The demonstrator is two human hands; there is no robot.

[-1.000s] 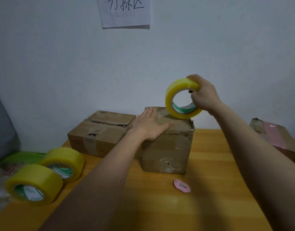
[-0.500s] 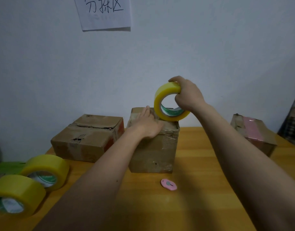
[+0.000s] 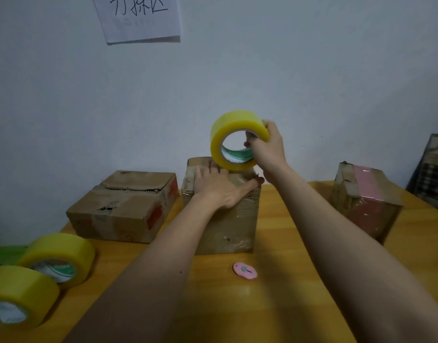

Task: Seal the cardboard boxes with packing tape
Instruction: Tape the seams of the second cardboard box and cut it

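on the wooden table [image 3: 287, 305], at the far left edge, two yellow tape rolls lie on their sides: the nearer roll [image 3: 17, 295] is partly cut off by the frame, and the second roll [image 3: 59, 256] sits just behind it, touching or nearly so. a green sheet [image 3: 4, 253] shows under them at the edge. further right and back, against the wall, a low cardboard box [image 3: 123, 206] rests with a torn, jagged seam across its top. on the wall above hangs a paper sign [image 3: 141, 18] with handwritten characters. at the centre stands a taller cardboard box [image 3: 227, 224], its sides glossy with clear tape. the left hand [image 3: 218, 186] lies flat and spread on top of this box, palm down, thumb stretched toward the right edge, gripping nothing. just above the box's back edge the right hand [image 3: 267, 149] is closed on a yellow tape roll [image 3: 235, 139], fingers through the core and thumb over the outer rim; the roll stands upright, its lower rim close to the box top, though contact cannot be told. in front of the central box, apart from it, a small pink cutter [image 3: 245, 270] lies on the table. at the right, a third box [image 3: 366, 201] wrapped with pink tape sits tilted, well apart from the central one. a dark framed object [image 3: 433, 169] leans at the far right edge.
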